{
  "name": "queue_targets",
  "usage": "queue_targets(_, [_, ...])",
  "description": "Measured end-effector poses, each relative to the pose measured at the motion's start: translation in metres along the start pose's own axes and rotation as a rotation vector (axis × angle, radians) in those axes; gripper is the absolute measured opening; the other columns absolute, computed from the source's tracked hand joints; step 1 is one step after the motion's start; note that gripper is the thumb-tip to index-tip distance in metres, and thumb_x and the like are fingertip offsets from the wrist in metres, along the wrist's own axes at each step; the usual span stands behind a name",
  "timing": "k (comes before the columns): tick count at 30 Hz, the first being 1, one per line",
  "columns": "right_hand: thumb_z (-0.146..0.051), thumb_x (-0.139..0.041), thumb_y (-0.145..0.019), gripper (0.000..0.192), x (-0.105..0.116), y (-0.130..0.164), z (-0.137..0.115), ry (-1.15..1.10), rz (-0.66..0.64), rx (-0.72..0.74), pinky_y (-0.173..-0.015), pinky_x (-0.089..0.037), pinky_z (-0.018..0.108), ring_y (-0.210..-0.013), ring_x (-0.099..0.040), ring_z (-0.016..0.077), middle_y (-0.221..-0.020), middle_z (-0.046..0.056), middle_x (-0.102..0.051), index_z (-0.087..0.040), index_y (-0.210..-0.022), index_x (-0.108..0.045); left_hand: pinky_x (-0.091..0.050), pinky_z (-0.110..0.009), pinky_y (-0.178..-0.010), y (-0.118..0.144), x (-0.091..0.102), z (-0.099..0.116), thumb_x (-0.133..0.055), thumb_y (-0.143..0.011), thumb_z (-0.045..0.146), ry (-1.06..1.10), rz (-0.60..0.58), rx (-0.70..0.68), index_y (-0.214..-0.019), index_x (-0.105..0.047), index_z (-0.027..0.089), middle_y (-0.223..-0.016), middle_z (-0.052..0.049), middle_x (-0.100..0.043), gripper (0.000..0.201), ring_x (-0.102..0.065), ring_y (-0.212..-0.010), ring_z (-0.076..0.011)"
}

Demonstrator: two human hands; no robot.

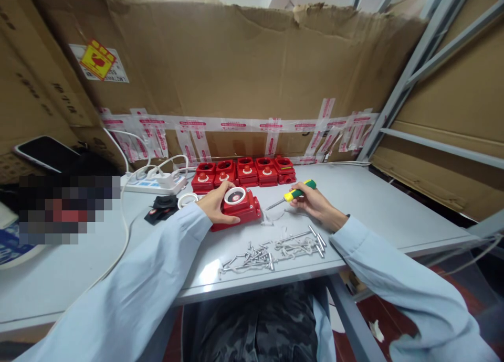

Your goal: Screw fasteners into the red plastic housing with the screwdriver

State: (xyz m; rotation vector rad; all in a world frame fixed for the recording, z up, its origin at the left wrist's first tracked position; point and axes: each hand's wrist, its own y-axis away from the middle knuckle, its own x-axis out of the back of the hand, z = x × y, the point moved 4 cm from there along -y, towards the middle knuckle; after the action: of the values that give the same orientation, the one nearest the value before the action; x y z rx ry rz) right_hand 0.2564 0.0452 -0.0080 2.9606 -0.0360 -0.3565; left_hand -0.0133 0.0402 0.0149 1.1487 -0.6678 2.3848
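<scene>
My left hand [219, 205] is wrapped over a red housing [248, 213] that lies on the grey table; a white ring [235, 195] with a dark centre sits on its top. Between the fingers of my right hand [313, 202] is a screwdriver [296, 192] with a green and yellow handle. Its tip points left and down, close to the housing's right end; whether it touches anything I cannot tell. In front of both hands lies a pile of metal screws and small T-shaped rods [291, 246], tangled with pale cords.
Several similar red housings [247, 173] stand in a row at the back. Left of my left hand are a loose white ring [187, 200], black flat parts [161, 209] and a power strip [153, 183] with cables. A cardboard wall [252, 63] closes the back; a metal frame [409, 73] rises at right.
</scene>
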Motion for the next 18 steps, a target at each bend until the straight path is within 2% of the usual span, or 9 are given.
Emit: queue_targets(18, [-0.014, -0.053, -0.080, 0.008, -0.0061, 0.0026, 0.0026, -0.047, -0.032, 0.008, -0.047, -0.052, 0.020, -0.041, -0.053, 0.0071, -0.056, 0.001, -0.062, -0.013, -0.072, -0.056, -0.042, -0.033, -0.072, 0.0003, -0.0010, -0.0018, -0.069, -0.056, 0.051, 0.013, -0.022, -0.003, -0.099, -0.034, 0.021, -0.089, -0.001, -0.052, 0.064, -0.054, -0.078, -0.0198])
